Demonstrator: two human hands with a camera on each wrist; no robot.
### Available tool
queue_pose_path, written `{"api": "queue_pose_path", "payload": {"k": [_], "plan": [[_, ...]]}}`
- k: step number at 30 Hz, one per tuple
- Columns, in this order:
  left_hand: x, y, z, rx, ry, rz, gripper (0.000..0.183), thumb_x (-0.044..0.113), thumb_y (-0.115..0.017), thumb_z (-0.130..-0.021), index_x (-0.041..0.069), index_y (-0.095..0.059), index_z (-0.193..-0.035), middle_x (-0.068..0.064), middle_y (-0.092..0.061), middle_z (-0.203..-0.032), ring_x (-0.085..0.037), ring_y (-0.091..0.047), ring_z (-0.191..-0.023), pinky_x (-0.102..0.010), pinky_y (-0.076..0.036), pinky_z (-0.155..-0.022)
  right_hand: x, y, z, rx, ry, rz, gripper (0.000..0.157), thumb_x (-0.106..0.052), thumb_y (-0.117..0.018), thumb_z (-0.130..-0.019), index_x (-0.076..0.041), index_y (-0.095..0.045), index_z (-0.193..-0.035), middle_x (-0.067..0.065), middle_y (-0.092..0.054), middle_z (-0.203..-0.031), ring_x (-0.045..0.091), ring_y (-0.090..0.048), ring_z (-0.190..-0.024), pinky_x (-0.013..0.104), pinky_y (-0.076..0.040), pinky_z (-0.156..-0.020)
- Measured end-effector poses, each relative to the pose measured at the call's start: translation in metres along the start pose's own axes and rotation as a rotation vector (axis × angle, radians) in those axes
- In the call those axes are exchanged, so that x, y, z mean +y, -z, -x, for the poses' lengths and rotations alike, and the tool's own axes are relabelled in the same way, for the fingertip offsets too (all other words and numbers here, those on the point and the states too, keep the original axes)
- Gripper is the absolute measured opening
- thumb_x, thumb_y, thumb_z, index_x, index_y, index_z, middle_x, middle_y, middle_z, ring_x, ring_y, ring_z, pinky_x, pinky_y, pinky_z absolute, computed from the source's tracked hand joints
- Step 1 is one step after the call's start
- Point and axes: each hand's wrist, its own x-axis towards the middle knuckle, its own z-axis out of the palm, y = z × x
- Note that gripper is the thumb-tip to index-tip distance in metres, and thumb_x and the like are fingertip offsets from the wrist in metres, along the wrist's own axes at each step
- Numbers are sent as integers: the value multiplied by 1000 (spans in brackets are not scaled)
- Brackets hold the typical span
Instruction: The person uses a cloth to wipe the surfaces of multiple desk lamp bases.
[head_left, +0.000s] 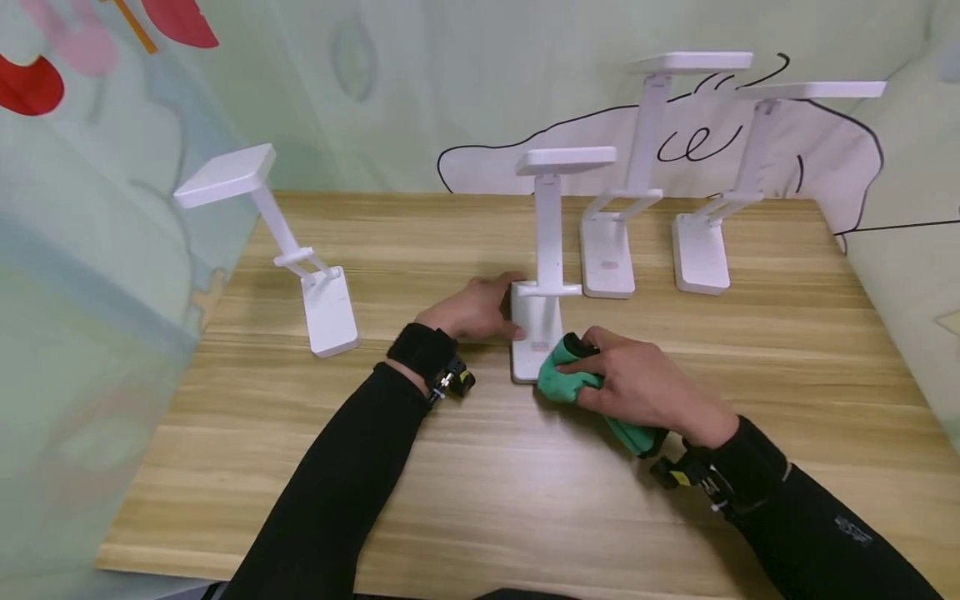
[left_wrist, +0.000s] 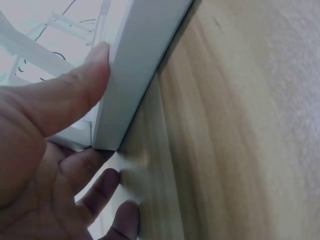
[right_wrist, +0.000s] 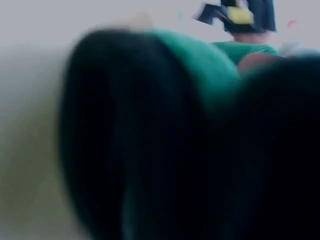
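Note:
A white desk lamp (head_left: 549, 233) stands upright on the wooden table, its flat head at the top of a straight arm. My left hand (head_left: 480, 310) grips the left side and back of its base (left_wrist: 135, 65); in the left wrist view the thumb lies on the base and the index fingertip goes behind its end. With my right hand (head_left: 637, 377) I hold a bunched green cloth (head_left: 562, 382) with dark edging against the front right corner of the base. The cloth (right_wrist: 200, 65) blurs and fills much of the right wrist view, hiding the fingers there.
Two more white lamps, one behind (head_left: 607, 254) and one farther right (head_left: 702, 254), stand near the back wall. Another lamp (head_left: 330, 312) stands alone on the left. The wooden table (head_left: 247, 467) meets a wall with printed drawings (head_left: 390, 108).

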Motion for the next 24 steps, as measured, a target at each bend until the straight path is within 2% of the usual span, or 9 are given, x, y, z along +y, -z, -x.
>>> {"api": "queue_pose_path", "payload": {"k": [3,5,10,14,19,22,24], "plan": [[0,1,1,0,22,-14,91,38,-76,-82,24,-22,-153,-11,-45,-146,-29,-25,-138,-44,-30,-111,1,4,-5,59,-3,27,33,-30,-66,-82,-21,-73,-113,6,-54,-101,13,-47,-73,30,-44,-54],[0,1,1,0,25,-21,90,39,-75,-82,24,-22,-153,-11,-45,-146,-29,-24,-139,-44,-30,-111,-4,-1,-11,94,47,28,36,-30,-65,-84,-19,-71,-118,9,-54,-102,15,-47,-77,32,-46,-57],[1,-1,-1,5,-11,-34,89,39,-75,-82,21,-24,-153,-10,-49,-142,-26,-36,-132,-41,-36,-108,-16,-23,-19,103,219,38,42,-31,-65,-86,-19,-65,-127,14,-55,-109,23,-50,-97,41,-50,-81],[1,-2,-3,5,-22,-33,90,37,-76,-81,20,-24,-153,-11,-49,-141,-22,-43,-125,-38,-38,-105,-6,-26,-9,91,238,10,43,-26,-69,-81,-22,-68,-123,12,-54,-114,24,-49,-105,44,-46,-90],[1,-2,-2,-4,12,-37,92,36,-77,-81,22,-22,-153,-10,-44,-146,-26,-32,-134,-42,-31,-111,15,-17,8,67,175,-19,41,-24,-70,-80,-24,-69,-120,9,-54,-114,20,-50,-104,43,-48,-87],[2,-2,-2,-5,26,-34,93,36,-77,-81,24,-21,-153,-10,-43,-148,-28,-25,-139,-44,-27,-113,22,-10,10,60,56,-37,38,-24,-67,-82,-22,-70,-119,10,-55,-110,18,-51,-91,38,-50,-72],[1,-2,-3,-6,32,-32,93,37,-77,-81,25,-20,-153,-9,-42,-148,-28,-22,-140,-45,-25,-114,26,-7,6,83,-67,-43,38,-25,-64,-84,-19,-69,-121,12,-55,-105,18,-50,-80,34,-47,-61]]}}
